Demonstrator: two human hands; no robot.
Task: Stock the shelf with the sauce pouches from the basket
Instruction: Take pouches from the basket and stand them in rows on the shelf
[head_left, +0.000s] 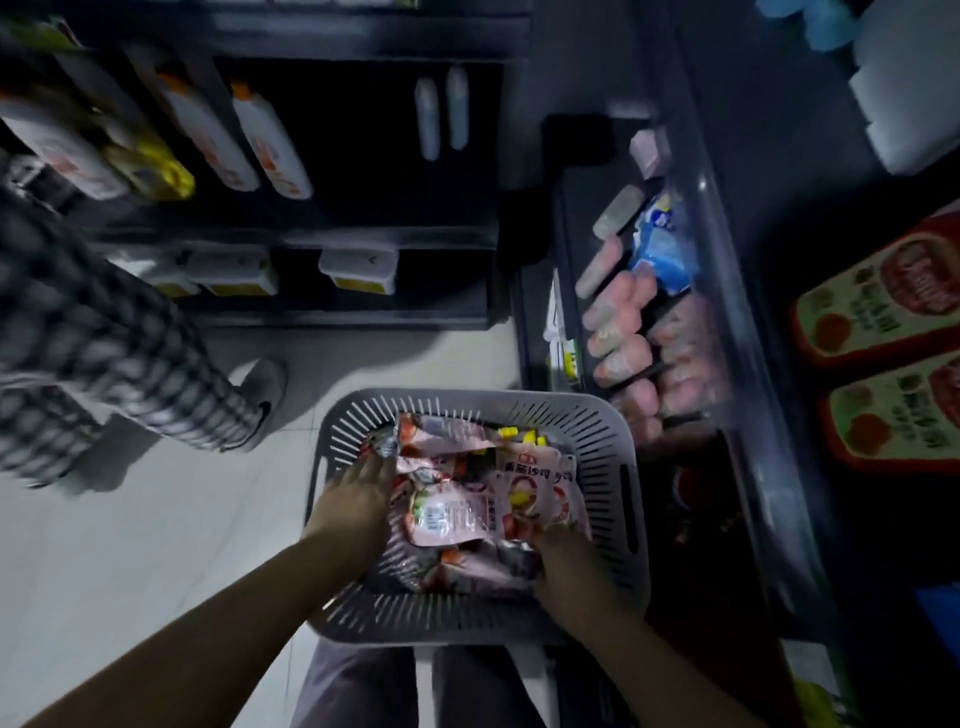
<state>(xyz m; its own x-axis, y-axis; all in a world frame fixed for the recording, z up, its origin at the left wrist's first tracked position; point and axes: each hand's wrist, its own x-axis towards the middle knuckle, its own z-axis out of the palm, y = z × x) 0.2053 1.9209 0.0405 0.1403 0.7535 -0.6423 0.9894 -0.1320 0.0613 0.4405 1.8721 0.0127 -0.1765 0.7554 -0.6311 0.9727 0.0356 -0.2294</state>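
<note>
– Grey slotted plastic, is that the basket (618, 441)?

– Yes. It sits low in front of the person, above the pale floor (130, 545). What it rests on is hidden.

– And the sauce pouches (457, 499)?

– Pink ones lie heaped inside it, some face up and some showing the printed back. More pink pouches (621, 332) stand in rows on the shelf (719, 249) just right of the basket.

– What are the hands doing?

– Both are in the basket. The left hand (358, 499) lies against the left side of the heap with its fingers stretched forward. Whether it grips anything is lost in the blur. The right hand (569, 564) is at the near right corner, its fingers curled onto the edge of the pouches there.

– Anything else around?

– Red pouches (883, 296) at the far right. White bottles with orange caps (270, 145) stand in a dark rack ahead. At the left there is another person's checked trouser leg (130, 353) and a grey shoe (260, 395), well apart from the basket.
</note>
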